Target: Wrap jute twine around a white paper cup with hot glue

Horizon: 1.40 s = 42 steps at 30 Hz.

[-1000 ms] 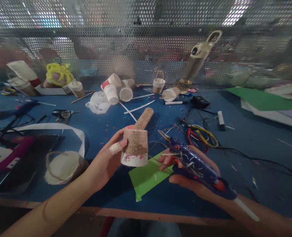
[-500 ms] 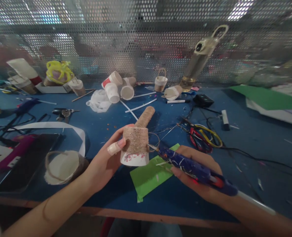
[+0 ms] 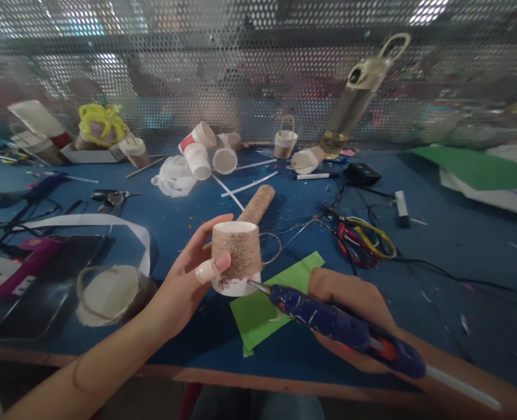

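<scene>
Left fingers (image 3: 197, 238) half-hidden behind cup (image 3: 241, 245)

A blue glue gun (image 3: 328, 321) in the right hand's grip (image 3: 358, 296) now brings its nozzle to the white lower band of a twine-wrapped cup (image 3: 243, 248), after standing clear a second earlier and then reaching the twine's edge. The left hand's grip (image 3: 197, 268) tips the cup forward, bringing its pale upper end into view.

Seen from where I stand: one blue table (image 3: 454, 233), front edge (image 3: 223, 376) pinkish-brown; behind it, one grey perforated metal screen (image 3: 258, 81) crossed by a rail (image 3: 171, 44), blurred shapes (image 3: 83, 26) beyond; high right, one white light (image 3: 428, 10); below, dark floor (image 3: 153, 398).
</scene>
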Each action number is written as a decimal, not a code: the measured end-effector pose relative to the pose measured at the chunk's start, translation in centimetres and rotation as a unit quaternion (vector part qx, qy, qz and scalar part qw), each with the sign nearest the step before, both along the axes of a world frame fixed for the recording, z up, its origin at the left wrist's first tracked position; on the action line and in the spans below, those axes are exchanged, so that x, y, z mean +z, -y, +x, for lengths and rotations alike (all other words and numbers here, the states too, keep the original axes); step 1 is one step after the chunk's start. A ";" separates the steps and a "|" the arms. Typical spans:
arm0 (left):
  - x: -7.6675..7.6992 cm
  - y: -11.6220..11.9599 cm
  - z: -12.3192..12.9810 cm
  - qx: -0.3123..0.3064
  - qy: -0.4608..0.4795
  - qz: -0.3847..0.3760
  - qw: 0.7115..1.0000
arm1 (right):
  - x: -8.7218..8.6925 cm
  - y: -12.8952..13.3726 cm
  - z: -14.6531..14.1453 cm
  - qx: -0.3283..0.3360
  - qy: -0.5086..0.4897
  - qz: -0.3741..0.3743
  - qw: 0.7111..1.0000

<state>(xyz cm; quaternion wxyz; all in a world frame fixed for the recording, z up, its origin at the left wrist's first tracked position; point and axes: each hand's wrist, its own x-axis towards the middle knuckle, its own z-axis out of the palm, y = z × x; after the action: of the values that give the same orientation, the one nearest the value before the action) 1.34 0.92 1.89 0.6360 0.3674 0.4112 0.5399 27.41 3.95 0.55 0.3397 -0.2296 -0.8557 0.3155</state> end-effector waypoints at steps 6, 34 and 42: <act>0.0 0.2 -0.1 0.011 -0.017 0.017 1.000 | 0.3 0.2 0.1 -0.063 0.026 -0.010 0.998; -0.7 0.0 -0.1 0.004 -0.083 0.153 0.985 | 0.1 0.1 -0.2 -0.036 0.076 0.063 0.995; -0.7 0.1 -0.3 0.017 -0.072 0.124 0.990 | -0.1 0.0 -0.2 -0.058 0.060 0.050 0.995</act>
<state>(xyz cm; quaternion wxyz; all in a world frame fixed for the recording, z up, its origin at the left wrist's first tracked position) 1.02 0.85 1.23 0.5452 0.4738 0.3920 0.5698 27.23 3.96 0.43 0.3161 -0.2799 -0.8747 0.2379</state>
